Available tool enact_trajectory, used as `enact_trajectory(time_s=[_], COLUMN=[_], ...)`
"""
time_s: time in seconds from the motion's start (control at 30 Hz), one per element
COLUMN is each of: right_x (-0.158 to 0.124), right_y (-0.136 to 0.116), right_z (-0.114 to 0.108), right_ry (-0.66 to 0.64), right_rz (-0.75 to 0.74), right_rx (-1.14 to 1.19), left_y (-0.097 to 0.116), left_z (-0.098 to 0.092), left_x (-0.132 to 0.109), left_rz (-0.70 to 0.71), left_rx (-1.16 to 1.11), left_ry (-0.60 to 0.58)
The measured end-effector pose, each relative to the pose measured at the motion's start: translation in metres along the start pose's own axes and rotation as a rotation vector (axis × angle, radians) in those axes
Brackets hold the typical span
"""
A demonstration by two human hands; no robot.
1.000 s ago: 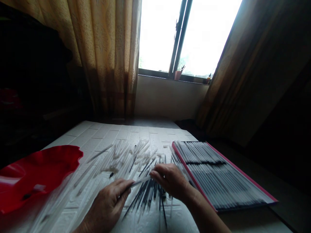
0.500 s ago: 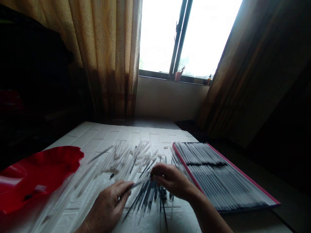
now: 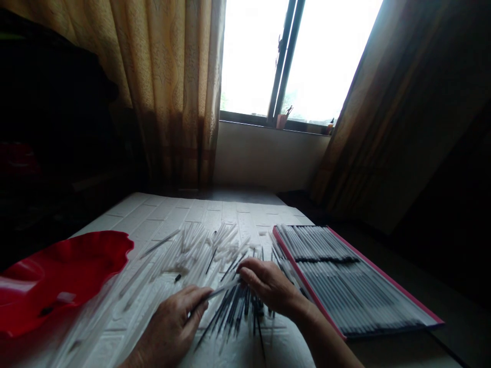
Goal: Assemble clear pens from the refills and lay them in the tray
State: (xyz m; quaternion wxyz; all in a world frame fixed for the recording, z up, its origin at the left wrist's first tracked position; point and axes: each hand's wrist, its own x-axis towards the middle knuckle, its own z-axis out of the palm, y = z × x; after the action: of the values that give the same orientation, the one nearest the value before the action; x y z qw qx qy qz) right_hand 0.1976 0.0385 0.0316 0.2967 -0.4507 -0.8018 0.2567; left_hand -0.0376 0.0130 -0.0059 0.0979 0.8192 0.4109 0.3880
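My left hand (image 3: 172, 322) is closed around the near end of a slim clear pen barrel (image 3: 222, 290), which slants up to the right. At the barrel's far end, my right hand (image 3: 270, 287) pinches with thumb and forefinger; the exact tip is hidden by the fingers. Under and just before my right hand fans a pile of thin dark pen refills (image 3: 230, 318). Beyond the hands lie many loose clear barrels (image 3: 194, 237). A small black cap or plug (image 3: 177, 277) rests above my left hand.
On the right lies a shallow box with a pink-red rim (image 3: 307, 291), filled with two rows of pens (image 3: 345, 291). A red wavy-edged bowl (image 3: 80, 255) stands at the left, a small dark piece inside. All are on a white brick-patterned tabletop (image 3: 153, 217).
The fingers of my right hand have closed together and the thumb has straightened at the barrel's end. My left hand keeps its hold with hardly any movement.
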Motion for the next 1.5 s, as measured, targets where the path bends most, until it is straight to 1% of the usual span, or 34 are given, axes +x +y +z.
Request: enact_trajectory(time_s=[0.1,0.17,0.27,0.47,0.63,0.73,0.8,0.87,0.93,1.0,1.07,1.23,1.37,1.43,1.47,1.5], right_x=[-0.003,-0.004,-0.003,0.0,-0.004,-0.005,-0.004,-0.003,-0.003,-0.003,-0.003,-0.002,-0.001,-0.001,-0.001,-0.001], right_y=[0.0,0.0,0.001,0.003,0.0,-0.001,0.0,0.003,0.007,0.009,0.009,-0.002,-0.01,-0.01,-0.009,-0.006], right_z=[-0.003,-0.003,-0.002,-0.002,-0.007,-0.009,-0.009,-0.01,-0.011,-0.011,-0.008,0.01,0.024,0.025,0.023,0.02], right_ry=[-0.009,-0.008,-0.005,-0.022,-0.017,-0.021,-0.013,0.013,0.026,0.005,-0.037,-0.173,-0.222,-0.272,-0.277,-0.253], right_rz=[-0.011,-0.017,-0.014,-0.019,-0.014,-0.026,-0.016,0.017,0.063,0.088,0.082,0.033,-0.049,-0.069,-0.069,-0.061], right_rx=[0.156,0.188,0.138,-0.093,-0.006,-0.005,-0.002,0.061,0.182,0.302,0.348,0.292,0.185,0.162,0.143,0.101], left_y=[0.002,0.004,0.007,0.007,0.006,0.006,0.005,0.003,-0.001,-0.005,-0.008,-0.006,0.0,0.002,0.003,0.003], left_z=[-0.002,-0.003,-0.005,-0.004,-0.003,-0.002,-0.003,-0.004,-0.006,-0.008,-0.01,-0.01,-0.006,-0.007,-0.008,-0.01], left_x=[0.001,0.002,0.003,0.003,0.002,0.001,0.001,0.003,0.005,0.009,0.011,0.013,0.013,0.015,0.016,0.018], left_rz=[0.013,0.013,-0.005,-0.024,-0.039,-0.075,-0.138,-0.262,-0.442,-0.608,-0.702,-0.752,-0.788,-0.825,-0.846,-0.865], left_rx=[-0.008,-0.024,-0.039,-0.018,-0.019,-0.044,-0.093,-0.219,-0.454,-0.715,-0.863,-0.923,-0.975,-1.036,-1.07,-1.1], left_ry=[0.015,0.006,-0.014,-0.043,-0.04,-0.052,-0.055,-0.062,-0.065,-0.044,-0.006,0.073,0.134,0.214,0.261,0.305])
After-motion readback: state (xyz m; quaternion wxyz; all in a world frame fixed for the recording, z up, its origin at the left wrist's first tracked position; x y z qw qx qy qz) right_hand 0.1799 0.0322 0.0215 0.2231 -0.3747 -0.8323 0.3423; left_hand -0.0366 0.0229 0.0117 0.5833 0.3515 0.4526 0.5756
